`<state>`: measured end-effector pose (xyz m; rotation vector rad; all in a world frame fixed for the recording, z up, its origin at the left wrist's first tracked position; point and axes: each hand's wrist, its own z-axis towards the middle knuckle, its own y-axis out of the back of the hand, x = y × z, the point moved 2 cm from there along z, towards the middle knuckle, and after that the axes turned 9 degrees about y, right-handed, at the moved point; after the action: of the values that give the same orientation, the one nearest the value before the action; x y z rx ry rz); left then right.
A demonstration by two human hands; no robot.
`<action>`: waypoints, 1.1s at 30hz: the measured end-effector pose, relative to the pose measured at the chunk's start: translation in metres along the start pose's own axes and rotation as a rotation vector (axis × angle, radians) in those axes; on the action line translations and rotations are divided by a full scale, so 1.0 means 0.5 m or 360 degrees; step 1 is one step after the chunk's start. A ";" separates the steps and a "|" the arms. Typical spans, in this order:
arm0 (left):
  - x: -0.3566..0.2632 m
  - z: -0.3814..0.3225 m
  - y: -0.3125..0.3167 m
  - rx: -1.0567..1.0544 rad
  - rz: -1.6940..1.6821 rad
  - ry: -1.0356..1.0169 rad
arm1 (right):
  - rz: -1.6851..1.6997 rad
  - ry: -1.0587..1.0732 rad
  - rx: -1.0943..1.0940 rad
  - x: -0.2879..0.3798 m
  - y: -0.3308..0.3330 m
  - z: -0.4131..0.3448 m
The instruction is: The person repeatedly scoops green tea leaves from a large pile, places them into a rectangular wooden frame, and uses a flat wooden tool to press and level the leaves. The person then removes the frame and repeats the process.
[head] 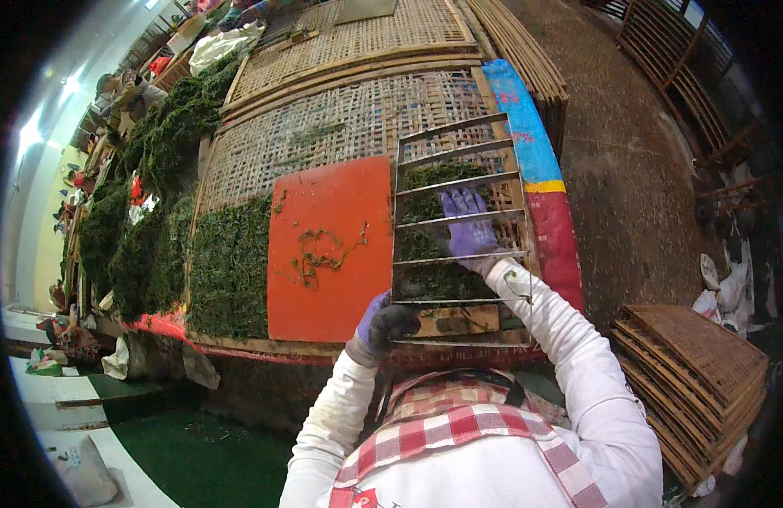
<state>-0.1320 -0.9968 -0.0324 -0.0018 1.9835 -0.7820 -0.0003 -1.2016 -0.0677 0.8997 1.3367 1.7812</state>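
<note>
My right hand, in a purple glove, lies flat with fingers apart on dark green seaweed, within a metal frame with crossbars. At the frame's lower left corner, my left hand, in a purple and dark glove, is curled; whether it grips the frame or a wooden block beside it, I cannot tell. An orange-red board with strands of seaweed on it adjoins the frame's left side. Beneath them lies a woven bamboo mat. Pressed seaweed covers the mat left of the board.
Heaps of seaweed lie to the left, with a person beyond. Stacked wood-framed mats stand at the lower right, and more framed mats lean at the upper right. A printed blue and red sack covers the table's right edge.
</note>
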 end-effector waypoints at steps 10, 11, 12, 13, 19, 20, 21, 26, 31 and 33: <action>-0.062 -0.005 -0.053 -0.0212 -0.0148 0.0321 | -0.0087 0.0033 0.0293 -0.013 -0.128 0.122; -0.080 -0.005 -0.060 -0.0176 -0.0142 0.0307 | -0.0076 0.0016 0.0319 -0.016 -0.133 0.120; -0.099 -0.005 -0.068 -0.0161 -0.0108 0.0276 | -0.0119 0.0009 0.0226 -0.017 -0.131 0.119; -0.115 -0.008 -0.078 -0.0168 -0.0122 0.0235 | -0.0021 -0.0017 0.0315 -0.019 -0.133 0.118; -0.185 -0.008 -0.090 -0.0089 -0.0206 -0.0112 | 0.0022 -0.0028 0.0447 -0.011 -0.075 0.140; -0.201 -0.006 -0.079 0.0055 -0.0184 -0.0162 | -0.0007 0.0001 0.0479 -0.008 -0.052 0.138; -0.209 -0.001 -0.066 0.0038 -0.0237 -0.0205 | -0.0002 0.0011 0.0545 -0.007 -0.025 0.138; -0.253 0.045 0.017 0.0145 -0.0390 -0.0420 | 0.0444 -0.0100 0.0751 0.013 0.136 0.071; -0.232 0.111 0.061 0.0512 -0.0859 -0.0300 | 0.0977 0.0018 0.0359 0.075 0.181 0.020; -0.220 0.122 0.071 0.0560 -0.0898 -0.0269 | 0.1465 0.0008 0.0322 0.127 0.144 0.038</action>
<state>-0.0144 -0.9661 0.0158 -0.4209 1.6713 -1.4359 -0.0252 -1.1526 0.0132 1.8291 1.1957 2.3123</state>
